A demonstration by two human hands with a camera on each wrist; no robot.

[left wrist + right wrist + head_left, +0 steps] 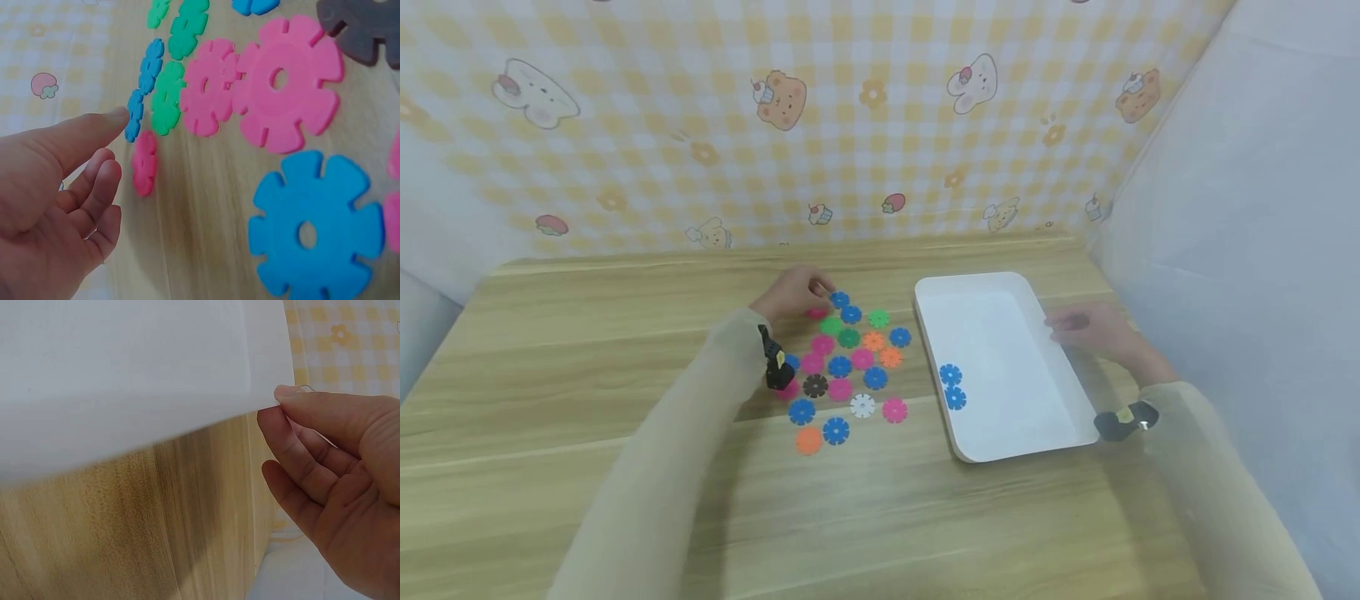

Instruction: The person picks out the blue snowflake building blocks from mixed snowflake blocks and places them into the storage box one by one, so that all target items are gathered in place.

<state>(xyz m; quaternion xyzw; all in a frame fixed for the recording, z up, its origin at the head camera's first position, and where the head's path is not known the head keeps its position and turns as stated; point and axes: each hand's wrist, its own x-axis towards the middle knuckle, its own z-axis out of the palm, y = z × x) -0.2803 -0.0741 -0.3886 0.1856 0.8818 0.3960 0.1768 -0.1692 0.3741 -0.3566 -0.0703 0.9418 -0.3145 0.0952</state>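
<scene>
At the far end of a loose spread of flower-shaped plastic discs, my left hand (795,292) touches a blue disc (840,299) with a fingertip. In the left wrist view that blue disc (134,116) is seen almost edge-on, and the other fingers of the left hand (69,187) are bent below it. A pink disc (145,164) lies under them. My right hand (1093,329) pinches the right rim of a white tray (996,450). Close up, the thumb of the right hand (340,462) is above the tray's edge (187,415) and a finger beneath.
Two blue discs (952,386) lie inside the tray by its left wall. Pink, green, orange, black, white (862,406) and blue discs lie left of it on the wooden table (925,533). A checked cloth (850,150) hangs behind, and a white sheet (1247,208) stands at the right.
</scene>
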